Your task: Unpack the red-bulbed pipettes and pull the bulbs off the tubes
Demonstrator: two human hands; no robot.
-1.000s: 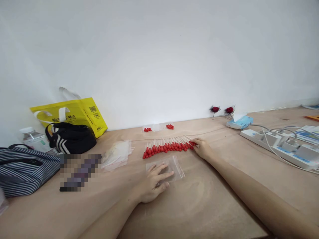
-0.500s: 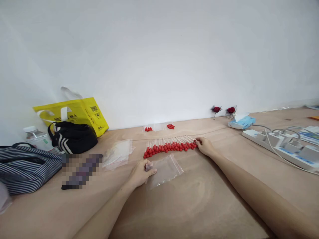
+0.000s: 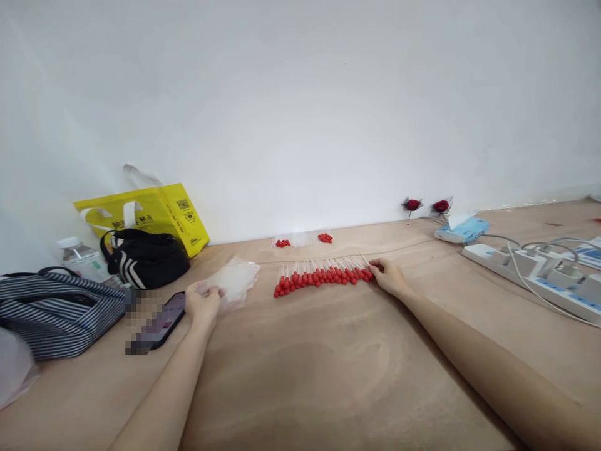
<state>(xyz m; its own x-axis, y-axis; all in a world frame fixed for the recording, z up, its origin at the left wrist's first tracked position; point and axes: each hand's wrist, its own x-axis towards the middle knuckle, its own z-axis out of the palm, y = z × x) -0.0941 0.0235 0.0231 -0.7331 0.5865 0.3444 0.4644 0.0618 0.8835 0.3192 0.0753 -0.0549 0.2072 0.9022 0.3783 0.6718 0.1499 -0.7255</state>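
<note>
A row of white sticks with red heads (image 3: 323, 275) lies side by side in the middle of the wooden table. At its right end, my right hand (image 3: 389, 277) pinches a red-headed stick that leans against the others. To the left, my left hand (image 3: 204, 302) is closed at the edge of a pile of clear zip-lock bags (image 3: 237, 282), its fingers on the plastic. How many bags it grips is hidden. Toward the wall lies a clear bag (image 3: 300, 239) with small groups of red-headed sticks (image 3: 325, 238) at its two ends.
A phone (image 3: 171, 316) lies left of my left hand, partly pixelated. Behind it are a striped bag (image 3: 70, 313), a black pouch (image 3: 150, 260), a bottle (image 3: 82, 260) and a yellow bag (image 3: 183, 219). Rightward are two red roses (image 3: 413, 205), a tissue pack (image 3: 462, 230) and a power strip (image 3: 526, 275).
My left hand has moved left with the clear zip-lock bag, from in front of the row to the bag pile. My right hand stays at the row's right end.
</note>
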